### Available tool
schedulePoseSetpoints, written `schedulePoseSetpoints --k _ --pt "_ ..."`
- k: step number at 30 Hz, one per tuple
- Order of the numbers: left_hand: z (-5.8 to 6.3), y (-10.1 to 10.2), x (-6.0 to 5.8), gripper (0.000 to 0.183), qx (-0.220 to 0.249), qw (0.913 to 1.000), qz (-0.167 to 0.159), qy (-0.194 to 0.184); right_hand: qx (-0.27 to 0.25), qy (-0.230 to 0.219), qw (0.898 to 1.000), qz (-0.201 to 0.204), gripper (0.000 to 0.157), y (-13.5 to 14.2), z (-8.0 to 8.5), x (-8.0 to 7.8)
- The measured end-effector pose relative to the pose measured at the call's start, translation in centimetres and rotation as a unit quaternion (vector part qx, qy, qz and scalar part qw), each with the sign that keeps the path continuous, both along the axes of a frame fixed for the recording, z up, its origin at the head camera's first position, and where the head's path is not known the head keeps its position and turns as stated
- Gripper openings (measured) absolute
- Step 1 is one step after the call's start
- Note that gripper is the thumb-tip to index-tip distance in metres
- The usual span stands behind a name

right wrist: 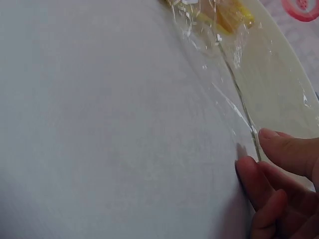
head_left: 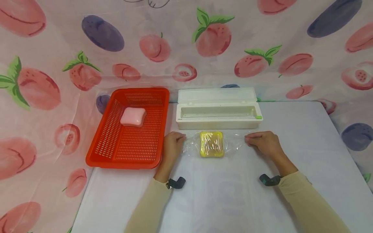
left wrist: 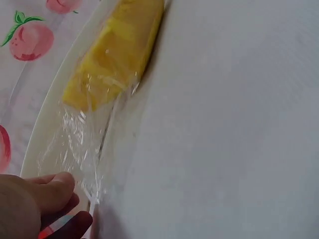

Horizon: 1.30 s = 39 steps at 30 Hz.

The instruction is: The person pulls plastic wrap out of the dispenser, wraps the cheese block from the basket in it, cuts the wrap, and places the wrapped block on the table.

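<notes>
A yellow rectangular block with a brownish top [head_left: 211,144] is wrapped in clear plastic film, whose loose ends stretch out to both sides. My left hand [head_left: 173,144] pinches the left end of the plastic film [left wrist: 82,144] between thumb and fingers. At the other side, my right hand [head_left: 263,142] pinches the film's right end; the right wrist view shows thumb and forefinger [right wrist: 279,164] at its twisted tip. Directly behind the block stands a long white cling film box [head_left: 218,124], its lid [head_left: 215,95] raised.
An orange-red plastic basket [head_left: 99,147] stands left of the box, close to my left hand. Inside it lies a pink block with rounded corners [head_left: 133,116]. A white cloth [head_left: 230,200] covers the table, and a fruit-print sheet [head_left: 175,19] hangs behind.
</notes>
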<state>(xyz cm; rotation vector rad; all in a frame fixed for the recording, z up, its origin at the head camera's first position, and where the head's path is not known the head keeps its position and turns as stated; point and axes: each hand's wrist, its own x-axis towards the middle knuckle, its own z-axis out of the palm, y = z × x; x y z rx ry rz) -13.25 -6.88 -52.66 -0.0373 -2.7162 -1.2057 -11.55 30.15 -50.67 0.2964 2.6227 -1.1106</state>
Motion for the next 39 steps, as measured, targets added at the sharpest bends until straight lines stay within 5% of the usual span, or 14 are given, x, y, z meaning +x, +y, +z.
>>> schedulePoseSetpoints --k 5,9,12,16,20,28,33,39 --pt "0.4 -0.5 1.2 0.009 -0.094 0.9942 -0.049 0.014 0.024 0.015 1.0 0.01 0.034 0.1 0.1 0.0" --pt "1.4 -0.4 2.3 0.012 -0.166 0.981 -0.091 -0.04 0.029 0.007 0.999 0.027 0.034 0.2 0.4 -0.1" --pt "2.9 0.3 2.9 0.027 -0.219 0.9699 -0.085 -0.065 0.023 -0.019 0.999 0.046 0.039 0.3 0.6 -0.2" --pt "4.8 2.7 2.7 0.044 -0.252 0.9662 -0.052 -0.022 0.002 -0.059 0.997 0.045 0.047 0.5 1.0 -0.3" --pt "5.9 5.7 1.5 0.041 -0.243 0.9645 -0.098 -0.034 -0.058 -0.124 0.991 0.0 0.051 0.4 1.5 -0.3" --pt "6.3 8.7 -0.7 0.041 -0.21 0.9438 -0.161 -0.198 -0.19 -0.26 0.947 -0.003 0.066 0.1 1.9 0.7" --pt "5.9 8.5 -1.4 0.04 -0.144 0.9507 -0.172 -0.214 -0.297 -0.3 0.906 -0.025 0.068 -0.6 1.6 2.1" --pt "5.3 8.0 -1.5 0.031 -0.146 0.9546 -0.165 -0.201 -0.401 -0.309 0.863 -0.011 0.074 -2.1 0.8 3.5"
